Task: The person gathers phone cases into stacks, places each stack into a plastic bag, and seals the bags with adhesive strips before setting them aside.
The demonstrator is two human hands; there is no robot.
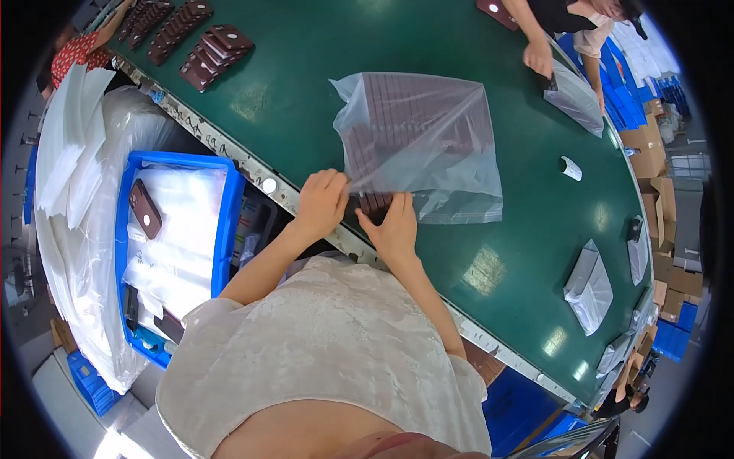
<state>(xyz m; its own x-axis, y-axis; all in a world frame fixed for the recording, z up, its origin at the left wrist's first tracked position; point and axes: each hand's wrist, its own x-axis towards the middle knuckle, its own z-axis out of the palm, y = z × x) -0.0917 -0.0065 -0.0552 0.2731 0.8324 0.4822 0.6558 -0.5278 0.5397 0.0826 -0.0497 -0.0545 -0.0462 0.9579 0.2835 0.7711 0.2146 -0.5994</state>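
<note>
On the green table lies a clear plastic bag (451, 168) filled with rows of dark brown phone cases (413, 107) standing side by side. My left hand (323, 200) is closed at the bag's near left corner, its fingers curled on the plastic edge. Around a short stack of brown phone cases (375, 204) at the near left of the bag, my right hand (394, 226) closes with thumb and fingers. Part of that stack is under the film and the fingers, so its full length is hidden.
More brown phone cases (215, 55) stand in rows at the far left. Beside me, a blue tray (229, 206) holds plastic sheets and a loose phone case (145, 209). Packed bags (589, 289) lie at right. A co-worker's hand (539, 57) handles another bag (575, 99).
</note>
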